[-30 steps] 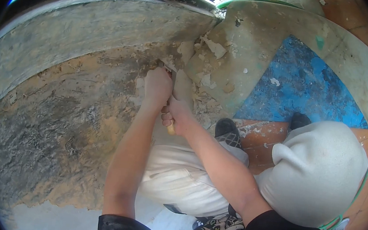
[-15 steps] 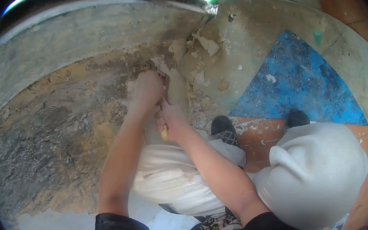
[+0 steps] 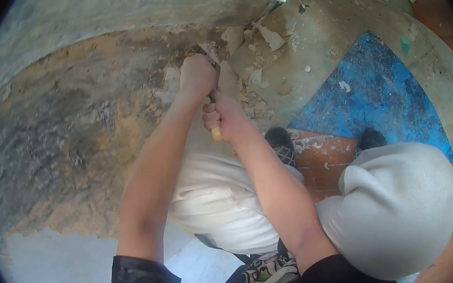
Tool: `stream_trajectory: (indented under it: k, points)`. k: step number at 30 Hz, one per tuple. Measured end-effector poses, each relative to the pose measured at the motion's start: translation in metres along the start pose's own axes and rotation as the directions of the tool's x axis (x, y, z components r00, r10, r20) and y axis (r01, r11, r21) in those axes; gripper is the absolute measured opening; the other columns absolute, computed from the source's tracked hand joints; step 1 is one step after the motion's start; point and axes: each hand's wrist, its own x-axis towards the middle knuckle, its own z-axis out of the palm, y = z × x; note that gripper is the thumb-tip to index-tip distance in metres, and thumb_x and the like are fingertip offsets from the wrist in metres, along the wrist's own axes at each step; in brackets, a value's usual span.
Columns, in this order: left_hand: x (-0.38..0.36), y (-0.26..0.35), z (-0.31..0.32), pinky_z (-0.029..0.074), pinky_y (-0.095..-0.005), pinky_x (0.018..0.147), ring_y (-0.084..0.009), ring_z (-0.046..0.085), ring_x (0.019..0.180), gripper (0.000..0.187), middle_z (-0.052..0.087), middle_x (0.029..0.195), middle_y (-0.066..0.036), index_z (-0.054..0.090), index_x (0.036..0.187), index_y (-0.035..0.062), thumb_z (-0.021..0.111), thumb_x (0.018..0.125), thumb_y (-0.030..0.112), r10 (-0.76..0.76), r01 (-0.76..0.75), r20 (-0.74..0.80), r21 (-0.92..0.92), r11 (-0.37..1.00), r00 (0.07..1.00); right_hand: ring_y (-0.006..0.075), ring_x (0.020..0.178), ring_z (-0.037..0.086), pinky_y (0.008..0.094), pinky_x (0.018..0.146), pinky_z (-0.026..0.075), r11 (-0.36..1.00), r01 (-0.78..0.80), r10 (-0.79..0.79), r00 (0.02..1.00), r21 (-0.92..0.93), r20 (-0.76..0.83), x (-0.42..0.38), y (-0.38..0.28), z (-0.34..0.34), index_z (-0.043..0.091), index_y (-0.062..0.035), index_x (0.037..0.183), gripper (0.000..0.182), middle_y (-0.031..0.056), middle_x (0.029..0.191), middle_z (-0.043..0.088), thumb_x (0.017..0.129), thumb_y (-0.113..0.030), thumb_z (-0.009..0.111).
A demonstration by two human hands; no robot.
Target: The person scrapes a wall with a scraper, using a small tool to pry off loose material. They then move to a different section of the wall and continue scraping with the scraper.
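Note:
A scraper with a dark metal blade (image 3: pixel 216 78) and a yellowish wooden handle (image 3: pixel 216 133) is held in both hands. My right hand (image 3: pixel 225 116) wraps its fingers round the handle. Farther up, my left hand (image 3: pixel 198 75) is closed at the blade, its fingers mostly hidden behind the back of the hand. The blade's far end lies close over the rough, patchy wall (image 3: pixel 134 69), where grey and tan layers show. Flaking plaster (image 3: pixel 271 37) stands out just beyond the blade, near the corner.
A smooth grey curved band (image 3: pixel 125 4) borders the rough surface. Right of my hands lie a debris-strewn sheet (image 3: pixel 319 18) with a blue triangular patch (image 3: pixel 372 91), and orange floor tiles (image 3: pixel 319 160). My dark shoes (image 3: pixel 280 142) and a pale rounded cloth-covered form (image 3: pixel 397 211) are close by.
Both hands and the scraper have shifted a little farther up the surface, away from my body. The camera view has tilted, so the surroundings sit higher and slightly to the right.

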Motion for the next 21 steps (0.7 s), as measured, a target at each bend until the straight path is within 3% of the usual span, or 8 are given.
stream_trajectory:
  k: [2,5,8,13,14,18,20,21]
  points:
    - [-0.002,0.002,-0.008,0.053,-0.0438,0.072,-0.0389,0.065,0.079,0.02,0.064,0.078,-0.025,0.067,0.077,-0.0025,0.053,0.08,0.011,-0.018,0.018,-0.002,0.022,1.0,1.0,0.0078,0.041,0.032,0.0232,0.035,0.028,0.967,-0.011,-0.031,0.986,0.256,0.162,0.009,0.004,-0.002,0.042,-0.0185,0.105,0.011,0.0006,0.064,0.038,0.098,-0.026,0.042]
    - [-0.002,0.002,-0.019,0.052,-0.0436,0.073,-0.0372,0.065,0.08,0.021,0.065,0.08,-0.024,0.067,0.08,-0.0014,0.051,0.081,0.011,0.078,-0.073,-0.044,0.116,0.991,0.996,0.0089,0.043,0.035,0.0235,0.036,0.03,0.99,0.099,-0.105,0.993,0.105,0.059,-0.005,0.008,0.022,0.04,-0.0176,0.102,0.01,0.0005,0.066,0.039,0.099,-0.026,0.04]
    - [-0.002,-0.003,-0.019,0.051,-0.0415,0.071,-0.0334,0.065,0.079,0.021,0.064,0.082,-0.02,0.066,0.086,-0.0001,0.05,0.083,0.014,0.127,-0.117,-0.019,0.278,0.953,0.992,0.0107,0.045,0.037,0.0247,0.037,0.032,0.986,0.134,-0.145,0.983,0.1,0.109,-0.014,0.01,0.022,0.037,-0.0175,0.102,0.01,0.0001,0.065,0.04,0.099,-0.027,0.04]
    - [0.0,0.001,-0.015,0.05,-0.0377,0.068,-0.0294,0.064,0.079,0.023,0.063,0.082,-0.015,0.062,0.095,-0.0005,0.053,0.085,0.018,0.209,-0.193,0.007,0.422,0.886,0.978,0.0121,0.045,0.04,0.0256,0.037,0.034,0.926,0.17,-0.232,0.96,0.337,0.155,-0.014,0.024,0.018,0.036,-0.0179,0.103,0.011,0.0011,0.066,0.043,0.098,-0.027,0.04]
    - [0.001,0.003,-0.015,0.05,-0.0377,0.068,-0.0294,0.064,0.079,0.023,0.063,0.082,-0.015,0.062,0.095,-0.0005,0.053,0.085,0.018,0.21,-0.194,0.008,0.417,0.888,0.978,0.0121,0.045,0.04,0.0254,0.037,0.035,0.895,0.168,-0.244,0.96,0.412,0.14,-0.013,0.026,0.019,0.037,-0.0183,0.102,0.01,0.0014,0.066,0.043,0.098,-0.027,0.04]
    - [0.006,0.001,-0.003,0.051,-0.0397,0.071,-0.0331,0.064,0.083,0.021,0.064,0.084,-0.017,0.065,0.087,-0.0014,0.051,0.084,0.014,0.172,-0.176,0.039,0.306,0.936,0.984,0.0103,0.043,0.039,0.0233,0.035,0.033,0.902,0.148,-0.248,0.947,0.405,0.206,-0.002,0.029,0.011,0.038,-0.0191,0.099,0.009,0.0,0.064,0.042,0.098,-0.028,0.039]
    - [0.011,-0.002,0.008,0.052,-0.0407,0.072,-0.0346,0.064,0.084,0.021,0.065,0.084,-0.018,0.065,0.084,-0.0019,0.05,0.084,0.012,0.168,-0.169,0.028,0.265,0.949,0.985,0.0082,0.04,0.036,0.0213,0.032,0.03,0.931,0.088,-0.152,0.976,0.353,0.156,0.002,0.024,0.007,0.041,-0.0222,0.103,0.008,-0.0016,0.062,0.041,0.098,-0.028,0.039]
    - [0.011,0.003,0.005,0.052,-0.0414,0.072,-0.0353,0.065,0.084,0.021,0.065,0.084,-0.019,0.066,0.082,-0.0022,0.05,0.083,0.011,0.116,-0.117,0.017,0.16,0.98,0.993,0.0082,0.04,0.036,0.0213,0.032,0.03,0.93,0.089,-0.152,0.976,0.356,0.153,0.004,0.02,0.008,0.041,-0.0222,0.103,0.008,-0.0016,0.062,0.041,0.098,-0.028,0.039]
